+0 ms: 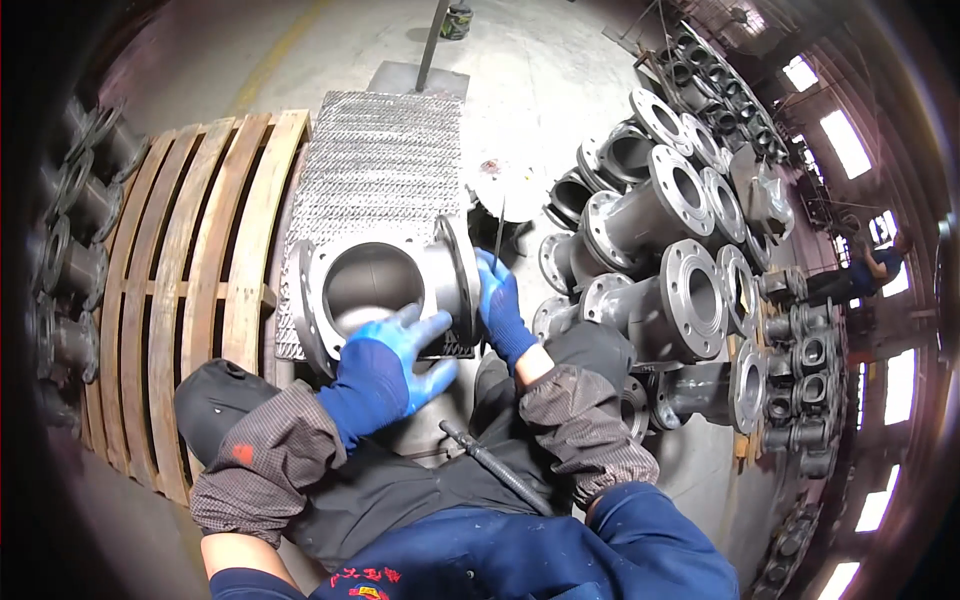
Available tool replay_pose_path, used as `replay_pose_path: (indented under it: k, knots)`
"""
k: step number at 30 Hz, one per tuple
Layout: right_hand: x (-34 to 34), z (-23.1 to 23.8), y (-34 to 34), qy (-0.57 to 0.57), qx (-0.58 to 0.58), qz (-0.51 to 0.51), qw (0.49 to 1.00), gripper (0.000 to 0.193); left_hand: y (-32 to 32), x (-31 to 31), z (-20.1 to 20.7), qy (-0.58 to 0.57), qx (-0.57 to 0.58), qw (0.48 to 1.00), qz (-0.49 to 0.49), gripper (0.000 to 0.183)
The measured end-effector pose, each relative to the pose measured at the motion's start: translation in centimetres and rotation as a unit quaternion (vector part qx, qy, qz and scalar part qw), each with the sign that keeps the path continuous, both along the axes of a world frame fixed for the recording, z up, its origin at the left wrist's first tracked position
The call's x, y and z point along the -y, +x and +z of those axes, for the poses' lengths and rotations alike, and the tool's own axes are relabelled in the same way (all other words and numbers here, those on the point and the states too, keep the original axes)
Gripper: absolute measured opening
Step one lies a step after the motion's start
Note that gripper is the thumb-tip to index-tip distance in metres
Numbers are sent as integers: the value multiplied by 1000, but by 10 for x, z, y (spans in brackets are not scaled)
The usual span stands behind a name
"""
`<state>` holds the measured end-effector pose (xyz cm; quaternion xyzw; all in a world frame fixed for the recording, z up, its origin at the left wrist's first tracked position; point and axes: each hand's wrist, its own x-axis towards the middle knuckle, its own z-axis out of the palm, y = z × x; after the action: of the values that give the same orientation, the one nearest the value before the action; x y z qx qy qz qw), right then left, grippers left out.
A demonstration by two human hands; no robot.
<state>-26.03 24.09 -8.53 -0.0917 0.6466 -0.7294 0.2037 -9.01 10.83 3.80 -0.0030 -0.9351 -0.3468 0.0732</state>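
A grey metal pipe fitting (405, 262) with round bolt-holed flanges lies on a ridged metal bench top (375, 150). Its wide round opening faces up. My left hand (390, 365), in a blue glove, is at the fitting's near side with fingers spread, holding nothing. Against the right-hand flange (459, 275) is my right hand (502, 305), also gloved in blue, its fingers curled. A thin dark rod (501, 225) stands up from those fingers and appears to be gripped in them; its lower end is hidden. Across my lap lies a dark hose-like tube (490, 462).
A wooden pallet (190, 260) stands left of the bench, with more flanged fittings (75, 260) beyond it. Several flanged pipes (680, 290) are stacked close on my right. A white round stool seat (515, 190) is behind the right hand. Another person (870, 270) is far right.
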Motion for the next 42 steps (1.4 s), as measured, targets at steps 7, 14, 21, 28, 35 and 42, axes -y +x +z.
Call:
replay_pose_path:
  k: [7, 14, 21, 28, 35, 42]
  knots:
    - [2, -9, 5, 77, -187, -25, 979, 34, 7, 43, -17, 242, -41, 965, 89, 28]
    - [-13, 17, 26, 98, -114, -2, 989, 32, 55, 121, -54, 368, -68, 864, 337, 37]
    - [-21, 14, 27, 145, -112, -40, 982, 32, 39, 79, -87, 641, 40, 719, 267, 56]
    - [17, 44, -12, 139, -34, -18, 990, 37, -10, 109, -74, 598, -43, 756, 262, 53]
    - [23, 24, -28, 113, -13, -44, 993, 29, -28, 126, -83, 604, -41, 746, 275, 54]
    - [-6, -28, -16, 180, -257, -2, 949, 43, -19, 113, -78, 622, -2, 720, 309, 58]
